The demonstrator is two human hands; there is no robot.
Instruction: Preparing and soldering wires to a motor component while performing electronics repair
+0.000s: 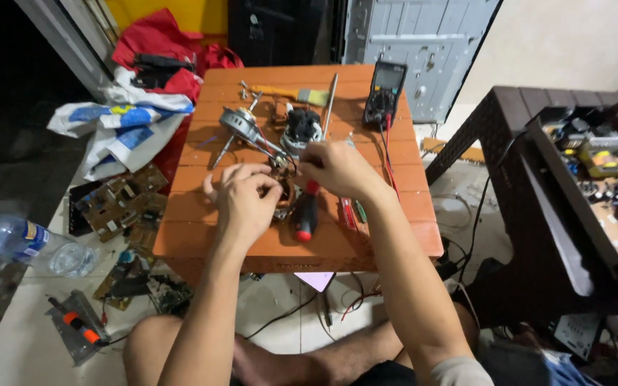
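Two hands, left hand (246, 196), right hand (337, 168), one screwdriver (306, 211), one multimeter (385, 93)

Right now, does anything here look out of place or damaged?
Yes: bare circuit boards and a plastic bottle lie loose on the floor left of the orange table, which holds a dismantled motor.

Location type: an improvised electronics repair area on the floor of a home, probably near a doorway. Indicators: a low orange desk (194, 246) carrying a digital multimeter (385, 93), a paintbrush (296, 93) and dismantled motor parts (241, 125); bare circuit boards (119, 200) scattered on the tiled floor (23, 343); a dark plastic table (509, 136) beside it holding a bin of components (595, 154).
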